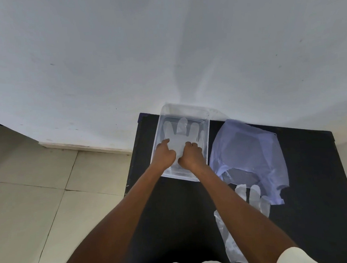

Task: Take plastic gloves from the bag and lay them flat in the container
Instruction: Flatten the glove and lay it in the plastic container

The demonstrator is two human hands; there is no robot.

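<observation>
A clear plastic container point(207, 137) stands at the far left of the black table. A translucent plastic glove point(181, 130) lies flat inside it, fingers pointing away from me. My left hand point(164, 155) and my right hand point(191, 155) both rest on the glove's palm area, fingers curled and pressing down on it. A pale blue plastic bag point(249, 149) lies flat to the right of the container. Another clear glove point(252, 199) lies on the table near the bag's mouth, partly hidden by my right forearm.
The black table point(314, 183) stands against a white wall point(163, 50). Its left edge runs just beside the container, with pale floor tiles point(40, 190) below. My forearms cross the table's near part.
</observation>
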